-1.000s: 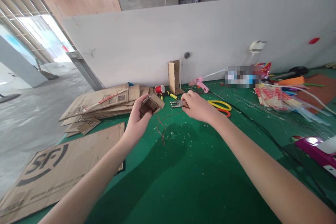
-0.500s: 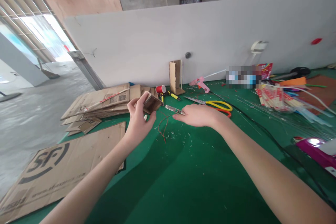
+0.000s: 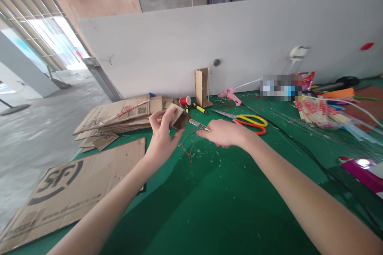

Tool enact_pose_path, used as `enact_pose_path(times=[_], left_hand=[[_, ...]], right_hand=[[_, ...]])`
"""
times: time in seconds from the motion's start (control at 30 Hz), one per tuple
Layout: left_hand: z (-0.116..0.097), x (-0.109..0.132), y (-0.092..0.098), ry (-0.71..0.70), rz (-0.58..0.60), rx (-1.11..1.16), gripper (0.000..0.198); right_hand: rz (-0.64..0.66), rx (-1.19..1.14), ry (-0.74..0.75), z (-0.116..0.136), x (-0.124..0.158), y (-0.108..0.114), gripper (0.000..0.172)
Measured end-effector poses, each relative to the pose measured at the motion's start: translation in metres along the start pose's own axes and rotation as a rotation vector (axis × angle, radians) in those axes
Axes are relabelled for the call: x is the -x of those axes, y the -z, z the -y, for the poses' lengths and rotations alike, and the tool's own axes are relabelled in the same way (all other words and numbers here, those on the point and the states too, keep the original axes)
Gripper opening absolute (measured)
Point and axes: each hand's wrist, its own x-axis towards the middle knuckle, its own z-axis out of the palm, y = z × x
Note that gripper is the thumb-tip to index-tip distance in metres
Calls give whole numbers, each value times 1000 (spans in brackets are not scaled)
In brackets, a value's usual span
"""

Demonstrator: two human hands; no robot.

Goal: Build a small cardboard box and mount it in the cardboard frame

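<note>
My left hand (image 3: 163, 135) is closed on a small open cardboard box (image 3: 181, 118), its hollow side turned toward my right hand. Pinched in my right hand (image 3: 226, 132) is a slim silver metal tool (image 3: 198, 124) with holes along its body; its exact kind is unclear. The far end of that tool is at the box's edge; whether it touches cannot be told. A thin red thread (image 3: 189, 152) loops below, between the hands. Scissors (image 3: 239, 117) with yellow and orange handles lie just beyond my right hand.
Flattened cardboard (image 3: 89, 183) and a cardboard stack (image 3: 119, 115) lie at left. Behind are a red spool (image 3: 185, 101), an upright cardboard piece (image 3: 202, 87) and a pink glue gun (image 3: 233, 96). A black cord (image 3: 302, 149) crosses the right side. White scraps (image 3: 209, 155) dot the green tabletop (image 3: 209, 211).
The cardboard box has moved slightly right, closing the small gap to the metal tool's end. The whole view has shifted a little.
</note>
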Motion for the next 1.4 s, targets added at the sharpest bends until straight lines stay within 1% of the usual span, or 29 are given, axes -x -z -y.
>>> enact_pose_path(times=[0.13, 0.23, 0.37, 0.5, 0.63, 0.8, 0.97, 1.1, 1.27, 1.4], left_hand=[[1, -2, 1, 36, -20, -1, 62], [3, -5, 2, 65, -36, 10, 63], [3, -5, 1, 49, -29, 23, 65], [5, -4, -2, 34, -44, 51, 71], [10, -7, 0, 31, -66, 55, 78], [10, -9, 4, 80, -29, 73, 72], [9, -11, 7, 140, -54, 74, 72], [8, -13, 9, 165, -30, 94, 75], [6, -12, 10, 151, -32, 80, 74], [9, -11, 8, 136, -24, 83, 74]], right_hand=[[16, -59, -23, -2, 0, 1, 50], [77, -117, -55, -5, -3, 2, 51], [158, -182, -33, -9, -9, 1, 48], [186, -222, -38, -12, -13, -2, 47], [205, -250, -31, -13, -14, -4, 49], [243, -377, -38, -14, -19, -9, 51], [331, -504, -32, -21, -24, -12, 53], [356, -545, -11, -25, -26, -13, 54], [367, -557, 15, -28, -30, -16, 54], [375, -552, 20, -29, -32, -18, 54]])
